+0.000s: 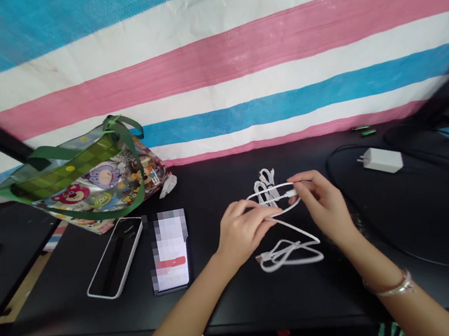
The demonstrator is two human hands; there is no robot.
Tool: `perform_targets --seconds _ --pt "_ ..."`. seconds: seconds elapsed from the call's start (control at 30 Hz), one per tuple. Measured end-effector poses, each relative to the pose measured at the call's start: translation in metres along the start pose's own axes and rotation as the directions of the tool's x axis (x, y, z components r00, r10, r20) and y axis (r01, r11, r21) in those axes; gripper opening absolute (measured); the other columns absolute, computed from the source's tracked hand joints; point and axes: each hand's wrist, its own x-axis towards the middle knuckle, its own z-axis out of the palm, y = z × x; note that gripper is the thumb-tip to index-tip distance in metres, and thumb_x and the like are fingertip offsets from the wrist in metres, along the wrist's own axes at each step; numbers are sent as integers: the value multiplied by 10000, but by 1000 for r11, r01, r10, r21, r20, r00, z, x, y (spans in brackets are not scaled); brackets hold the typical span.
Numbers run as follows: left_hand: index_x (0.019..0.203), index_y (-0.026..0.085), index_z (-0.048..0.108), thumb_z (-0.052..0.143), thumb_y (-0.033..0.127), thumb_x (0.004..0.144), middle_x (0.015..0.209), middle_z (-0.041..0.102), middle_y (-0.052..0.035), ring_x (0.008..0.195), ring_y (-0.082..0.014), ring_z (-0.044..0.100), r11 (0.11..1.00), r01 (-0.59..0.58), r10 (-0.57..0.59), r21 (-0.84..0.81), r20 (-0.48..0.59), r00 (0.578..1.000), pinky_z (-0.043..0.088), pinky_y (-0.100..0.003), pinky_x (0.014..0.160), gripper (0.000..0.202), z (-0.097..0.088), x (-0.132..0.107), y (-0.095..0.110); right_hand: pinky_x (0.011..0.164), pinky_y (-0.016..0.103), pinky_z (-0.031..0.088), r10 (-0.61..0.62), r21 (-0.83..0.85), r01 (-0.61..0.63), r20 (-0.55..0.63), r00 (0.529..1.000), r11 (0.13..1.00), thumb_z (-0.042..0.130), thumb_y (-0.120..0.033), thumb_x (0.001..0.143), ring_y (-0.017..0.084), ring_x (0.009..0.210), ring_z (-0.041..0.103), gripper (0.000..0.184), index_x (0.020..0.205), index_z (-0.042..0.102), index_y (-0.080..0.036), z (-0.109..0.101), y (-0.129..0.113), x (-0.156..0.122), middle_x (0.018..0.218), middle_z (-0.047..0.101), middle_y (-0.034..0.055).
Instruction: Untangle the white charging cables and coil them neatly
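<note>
Both hands hold a white charging cable [301, 232] above the black tabletop. My left hand [243, 227] pinches one side of a loop in it. At the loop's other side, my right hand [321, 200] grips the cable close to a white plug end [290, 193]. From the left fingers the cable runs down to a loose coil [289, 255] lying on the table, where another plug end rests at the left. Just behind the hands sits a bundled white cable [268, 180], partly covered by the held loop.
Left of my hands lie a phone with a lit, partly blurred screen [172, 252] and a dark phone in a white case [116, 259]. A green-handled cartoon bag [91, 177] stands behind them. To the right are a white charger [382, 160], black cords [362, 207] and small green batteries [368, 133].
</note>
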Motion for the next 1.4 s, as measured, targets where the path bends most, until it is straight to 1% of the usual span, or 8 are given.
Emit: perform_targets --seconds 0.1,0.23,0.47,0.67,0.93,1.13,1.27,1.4 --pt "896 220 714 467 299 954 716 709 -3 671 -134 584 998 46 -43 52 -68 997 431 -250 681 265 -1 1 -1 497 259 441 -12 -8 13 56 998 1000 535 -438 836 164 512 619 219 855 567 -222 2 0 -2 527 610 -20" --pt "852 232 721 460 248 957 675 705 12 634 -133 550 994 69 -61 86 -90 994 420 -256 664 282 -1 1 -2 530 260 469 -35 -12 36 117 993 999 517 -377 849 165 530 636 163 864 562 -220 2 -1 -3 557 640 -13" --pt "916 292 744 479 251 943 982 714 -28 920 -182 576 982 115 -91 153 -160 983 455 -299 808 270 -2 1 -3 575 284 507 -32 12 30 153 988 999 527 -406 854 170 555 650 188 859 577 -225 4 -2 -4 624 667 -3" --pt "1115 275 677 381 178 963 852 719 -10 766 -137 618 982 167 -170 83 29 985 479 -245 717 346 0 -1 -7 575 280 509 -35 -13 38 182 983 999 519 -407 861 177 574 661 189 867 587 -231 4 -2 -5 636 669 5" --pt "1253 280 566 365 40 870 898 704 16 806 -139 640 966 240 -257 98 263 930 503 -221 695 495 1 -3 -8 558 269 473 -33 -29 40 207 978 999 511 -401 863 160 560 613 205 862 606 -219 5 -2 -5 625 641 2" --pt "1244 261 557 354 14 836 903 695 15 840 -136 654 953 300 -298 40 290 909 517 -228 753 518 1 -3 -7 500 259 427 -6 -37 15 245 970 999 476 -462 887 142 509 535 285 856 629 -223 4 -1 -5 597 593 -10" --pt "1219 250 570 352 11 830 894 695 11 833 -138 655 949 314 -305 14 282 910 521 -239 769 506 1 -4 -8 563 277 482 -2 41 -12 308 951 999 523 -481 858 159 567 598 277 881 614 -220 6 -1 -5 648 644 0" --pt "1196 252 582 361 21 838 892 703 10 827 -141 659 953 302 -291 6 278 915 520 -239 764 480 1 -4 -8 616 285 508 -5 51 -11 308 951 999 545 -428 843 167 621 637 218 857 606 -219 7 -1 -5 733 686 21"
